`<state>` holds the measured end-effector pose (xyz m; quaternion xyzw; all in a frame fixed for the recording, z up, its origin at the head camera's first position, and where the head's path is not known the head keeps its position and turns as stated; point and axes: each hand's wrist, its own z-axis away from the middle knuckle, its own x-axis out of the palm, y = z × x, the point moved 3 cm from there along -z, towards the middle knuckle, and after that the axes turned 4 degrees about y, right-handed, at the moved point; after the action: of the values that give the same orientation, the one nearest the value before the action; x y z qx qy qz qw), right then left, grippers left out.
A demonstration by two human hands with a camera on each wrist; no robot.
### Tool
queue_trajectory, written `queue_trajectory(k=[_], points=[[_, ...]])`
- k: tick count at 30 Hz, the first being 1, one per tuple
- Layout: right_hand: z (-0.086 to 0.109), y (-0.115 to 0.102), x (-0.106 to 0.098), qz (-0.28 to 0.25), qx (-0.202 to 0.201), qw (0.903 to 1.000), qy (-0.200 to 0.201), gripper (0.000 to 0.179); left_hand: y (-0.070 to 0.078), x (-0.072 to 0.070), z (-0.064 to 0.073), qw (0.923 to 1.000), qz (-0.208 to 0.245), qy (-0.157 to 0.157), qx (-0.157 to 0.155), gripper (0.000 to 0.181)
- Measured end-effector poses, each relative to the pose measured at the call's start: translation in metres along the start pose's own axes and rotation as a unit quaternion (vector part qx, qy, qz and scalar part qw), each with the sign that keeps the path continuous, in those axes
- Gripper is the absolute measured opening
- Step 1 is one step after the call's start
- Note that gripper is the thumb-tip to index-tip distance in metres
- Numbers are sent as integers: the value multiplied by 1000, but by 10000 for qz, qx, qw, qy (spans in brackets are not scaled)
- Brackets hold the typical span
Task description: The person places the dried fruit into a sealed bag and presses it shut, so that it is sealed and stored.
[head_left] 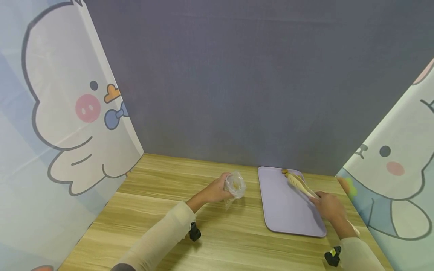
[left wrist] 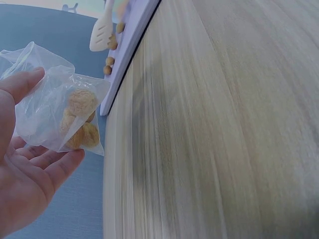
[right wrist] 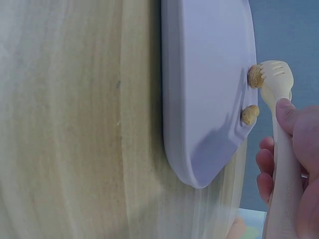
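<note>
My left hand [head_left: 217, 189] holds a clear plastic bag [head_left: 235, 185] above the table, its mouth turned up. In the left wrist view, several round, wrinkled tan pieces like walnuts [left wrist: 82, 102] lie in the bag's lower end, between thumb and fingers. My right hand [head_left: 328, 206] grips cream-coloured tongs [head_left: 301, 186] over the far right part of a pale purple tray [head_left: 288, 203]. The slotted tongs' tips are at one walnut-like piece [right wrist: 255, 76]; whether they clasp it, I cannot tell. Another piece [right wrist: 250, 114] lies nearby on the tray.
The wood-grain table [head_left: 159, 188] runs back to a grey cloth wall [head_left: 220, 82]. Side curtains with cartoon animals [head_left: 64, 101] hang at left and right. A raised rim [right wrist: 174, 99] borders the tray.
</note>
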<state>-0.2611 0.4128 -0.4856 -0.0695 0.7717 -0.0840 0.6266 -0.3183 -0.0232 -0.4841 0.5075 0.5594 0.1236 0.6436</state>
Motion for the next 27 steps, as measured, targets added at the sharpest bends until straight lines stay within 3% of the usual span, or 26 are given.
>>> queue_trajectory(k=[13, 27], points=[[2, -13, -5, -131, -220, 9993, 261, 42, 0, -1, 0, 10000, 19, 51, -23, 85], [4, -24, -8, -235, -226, 9994, 146, 47, 1, 0, -1, 10000, 65, -8, -5, 85]])
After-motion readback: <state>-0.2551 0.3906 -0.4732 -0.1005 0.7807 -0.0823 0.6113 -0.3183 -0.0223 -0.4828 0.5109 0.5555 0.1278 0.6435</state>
